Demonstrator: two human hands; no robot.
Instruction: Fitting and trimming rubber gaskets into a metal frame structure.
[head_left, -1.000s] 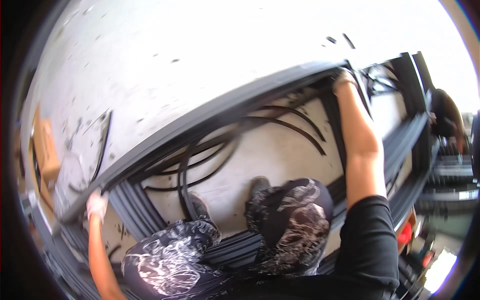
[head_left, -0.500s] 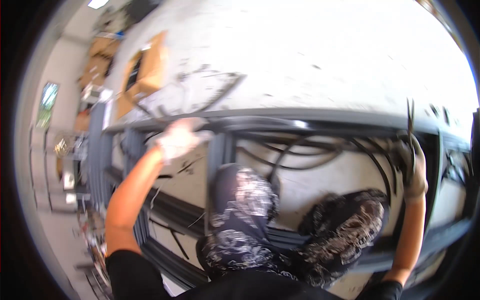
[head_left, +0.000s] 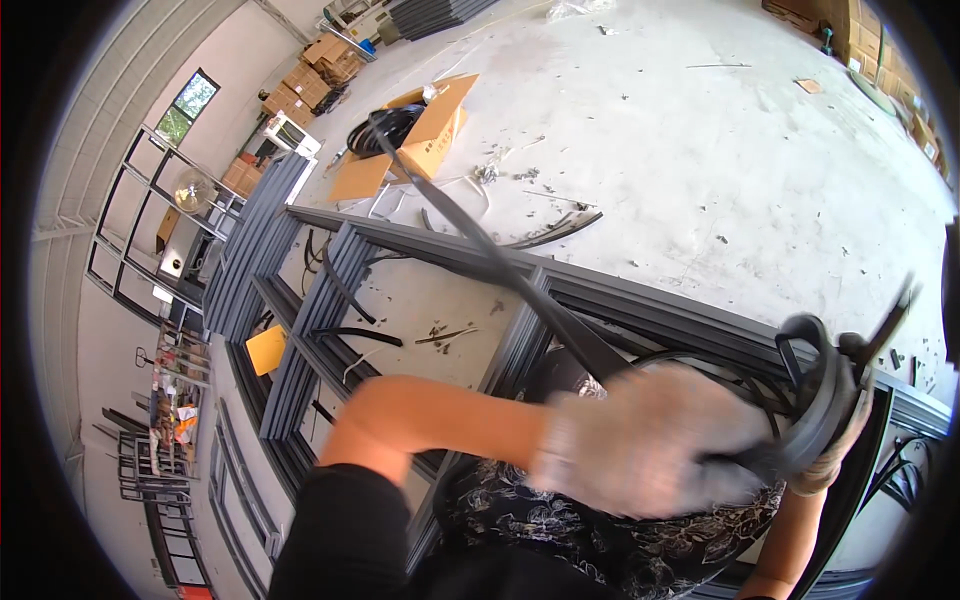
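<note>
My left hand (head_left: 650, 440), in a pale work glove and blurred, reaches across in front of me and closes around a long black rubber strip (head_left: 480, 245). The strip runs down from an open cardboard box (head_left: 435, 120) on the floor to my hands. My right hand (head_left: 835, 455), also gloved, grips a bunched loop of the same strip (head_left: 815, 395) at the right. Both hands are over a dark grey metal frame (head_left: 650, 310) lying on the concrete floor. My patterned trousers (head_left: 600, 540) show below.
More grey frame sections (head_left: 300, 340) lie to the left, with loose strip pieces (head_left: 350, 335) inside them. Stacked frames (head_left: 250, 245) and cardboard boxes (head_left: 310, 75) stand at the back left. Offcuts (head_left: 560, 225) litter the concrete floor (head_left: 720, 140).
The view has swung left and up the floor. My left hand has come across from the frame's left corner toward my right hand, and the strip is now looped in the right hand.
</note>
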